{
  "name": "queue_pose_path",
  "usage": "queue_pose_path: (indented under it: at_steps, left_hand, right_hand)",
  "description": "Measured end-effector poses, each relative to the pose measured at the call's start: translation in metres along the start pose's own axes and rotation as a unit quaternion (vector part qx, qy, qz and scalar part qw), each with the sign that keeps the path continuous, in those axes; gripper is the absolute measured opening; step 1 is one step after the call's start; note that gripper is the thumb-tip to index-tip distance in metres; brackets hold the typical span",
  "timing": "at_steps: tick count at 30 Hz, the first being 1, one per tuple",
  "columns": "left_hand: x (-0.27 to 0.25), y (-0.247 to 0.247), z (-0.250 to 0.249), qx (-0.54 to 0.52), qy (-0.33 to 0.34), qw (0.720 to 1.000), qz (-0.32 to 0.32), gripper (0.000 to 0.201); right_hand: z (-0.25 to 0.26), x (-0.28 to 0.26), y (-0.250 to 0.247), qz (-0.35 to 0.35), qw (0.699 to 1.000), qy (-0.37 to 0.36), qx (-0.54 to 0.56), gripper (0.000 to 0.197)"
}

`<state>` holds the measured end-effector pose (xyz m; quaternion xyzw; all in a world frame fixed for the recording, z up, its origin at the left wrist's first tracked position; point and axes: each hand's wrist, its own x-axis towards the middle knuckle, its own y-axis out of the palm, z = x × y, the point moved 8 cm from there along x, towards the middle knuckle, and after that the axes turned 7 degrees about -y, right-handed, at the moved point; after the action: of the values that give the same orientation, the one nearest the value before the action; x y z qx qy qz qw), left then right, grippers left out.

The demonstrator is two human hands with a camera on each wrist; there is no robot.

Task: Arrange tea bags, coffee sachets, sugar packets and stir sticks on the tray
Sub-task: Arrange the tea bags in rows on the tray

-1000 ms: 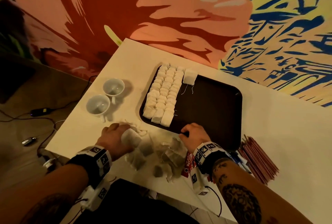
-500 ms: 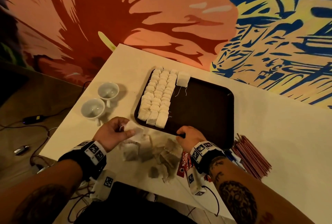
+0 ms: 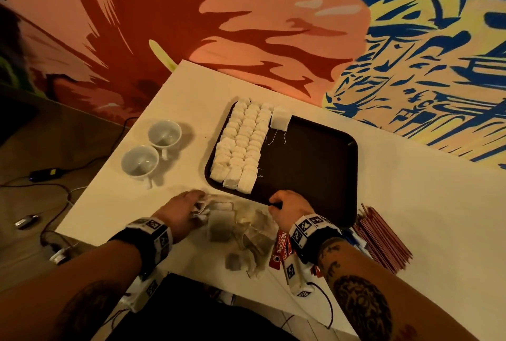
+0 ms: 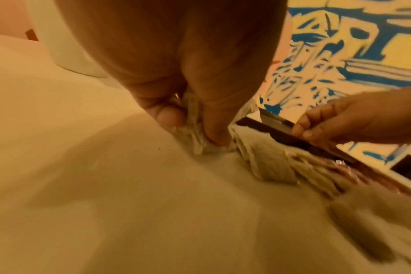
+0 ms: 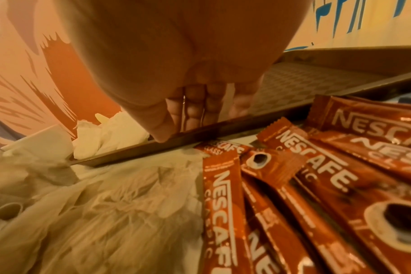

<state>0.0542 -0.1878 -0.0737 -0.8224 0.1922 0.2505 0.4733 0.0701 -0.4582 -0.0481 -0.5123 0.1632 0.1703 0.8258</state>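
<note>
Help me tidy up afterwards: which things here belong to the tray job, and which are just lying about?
Job:
tray
rows of tea bags
loose tea bags
coffee sachets
stir sticks

Lying about:
two white cups
cables on the floor

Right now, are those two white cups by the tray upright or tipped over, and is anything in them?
Upright and empty: both white cups stand mouth-up on the table, their pale insides bare.

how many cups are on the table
2. One white cup stands left of the tray, farther from the person; the other white cup sits beside it, nearer the person. Both are off the tray.
</note>
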Motion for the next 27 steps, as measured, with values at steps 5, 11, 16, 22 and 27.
queue_pose_path:
  at_steps: [5,11,16,22,27]
  left_hand:
    - [-0.006,-0.027,-0.006,-0.067,0.009,0.997,-0.023,0.043]
    - [-0.019,-0.051,-0.018,-0.168,0.057,0.984,0.0,0.047]
    - [-0.033,-0.062,-0.044,-0.419,0.07,0.904,0.04,0.007]
    - [-0.028,-0.063,-0.06,-0.464,0.047,0.884,0.03,0.021]
    - [-0.033,-0.072,-0.084,-0.408,0.073,0.91,0.028,0.026]
  right_hand:
    - [0.0,0.004,-0.001,0.001,1.0,0.006,0.017,0.025]
    - [0.012,0.007,-0.011,-0.013,0.999,-0.011,0.038,0.025]
    - [0.065,-0.003,-0.023,-0.034,0.983,-0.125,0.128,0.028]
    - [0.141,-0.025,-0.024,0.022,0.922,-0.257,0.288,0.035]
    - [0.14,-0.01,-0.04,-0.084,0.93,-0.215,0.286,0.029]
